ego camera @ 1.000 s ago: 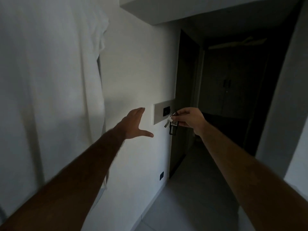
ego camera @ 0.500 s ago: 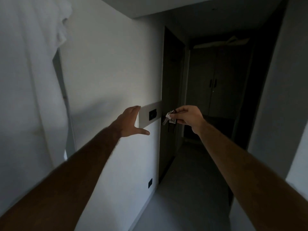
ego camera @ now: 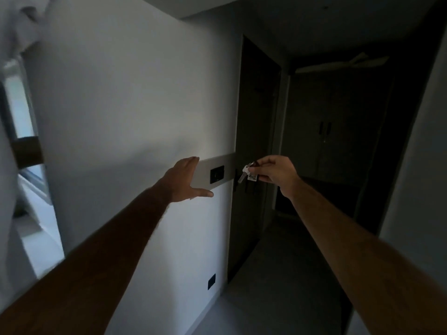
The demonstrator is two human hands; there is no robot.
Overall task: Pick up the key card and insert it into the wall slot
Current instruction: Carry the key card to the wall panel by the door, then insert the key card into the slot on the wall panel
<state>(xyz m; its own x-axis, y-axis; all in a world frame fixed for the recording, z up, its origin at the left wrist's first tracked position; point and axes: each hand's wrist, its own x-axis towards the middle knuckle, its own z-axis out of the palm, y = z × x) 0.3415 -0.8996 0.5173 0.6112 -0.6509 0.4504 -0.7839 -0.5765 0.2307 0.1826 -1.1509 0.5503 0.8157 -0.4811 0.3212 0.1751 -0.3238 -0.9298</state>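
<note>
My right hand [ego camera: 275, 172] pinches a key bunch [ego camera: 246, 174]: a silver key and a small tag hang from a ring, with a dark card shape below that is hard to make out. It hovers just right of the grey wall panel [ego camera: 229, 169]. On that panel sits the black wall slot [ego camera: 217, 174]. My left hand [ego camera: 185, 181] is spread, fingers flat against the wall at the panel's left end, thumb pointing right below the slot.
A dark door [ego camera: 251, 146] stands just right of the panel, and a dim corridor leads to cupboard doors [ego camera: 331, 136]. A black socket [ego camera: 211, 281] sits low on the wall. White cloth [ego camera: 14, 25] hangs at far left.
The view has swung left and moved closer to the wall. Both hands stay near the panel, and the right hand with the keys has drawn slightly nearer the slot.
</note>
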